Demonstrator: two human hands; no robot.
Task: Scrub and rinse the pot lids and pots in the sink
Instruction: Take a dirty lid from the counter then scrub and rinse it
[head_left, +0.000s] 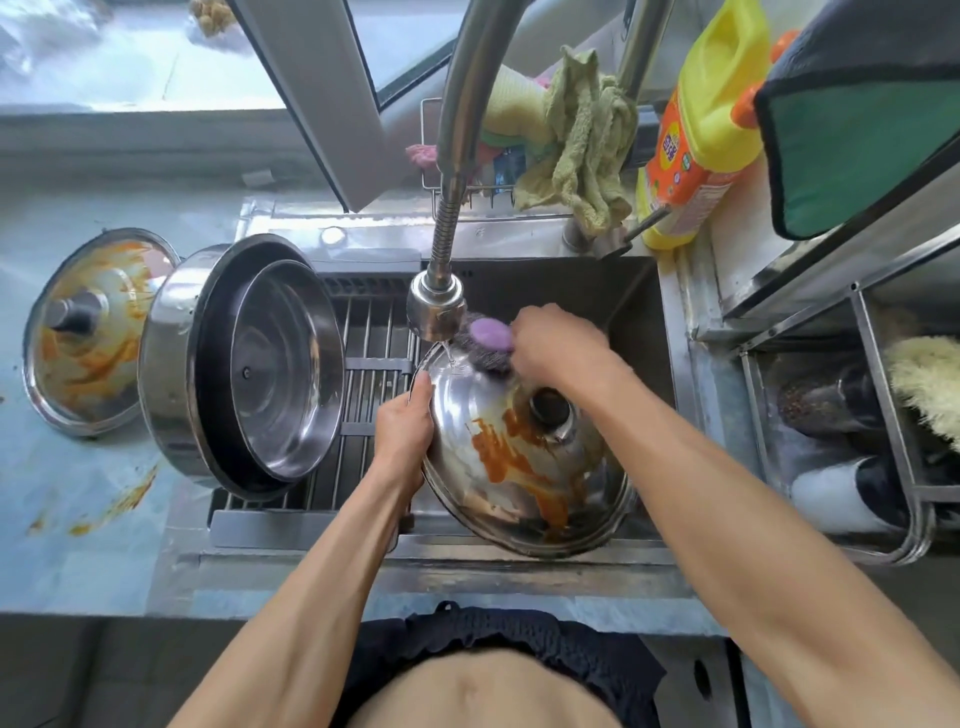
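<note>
The work looks to be in its early part. Over the sink (639, 322), the left hand (402, 423) grips the left rim of a steel pot lid (519, 467), fingers curled round the edge, holding it tilted under the faucet head (434, 306), from which a thin stream falls on the lid's far edge. The right hand (556, 345) is closed round a steel-wool scrubber with a purple top (488, 345) and presses it on the far part of the lid, just past the black knob (550, 408). That far part shines clean, but orange sauce streaks (498, 452) cover the middle and near side, so I judge this lid only partly scrubbed and not yet rinsed.

To the left, a large steel pot (176, 364) leans on its side on the drain rack (363, 374), with a smaller steel basin (285, 369) nested inside; both look fairly clean inside, though whether they are washed I cannot tell. Further left on the counter (78, 545) lies a second pot lid (93, 332), smeared heavily with orange and plainly untouched. Orange spatters mark the counter near it. A yellow detergent bottle (701, 119) stands far right of the faucet
</note>
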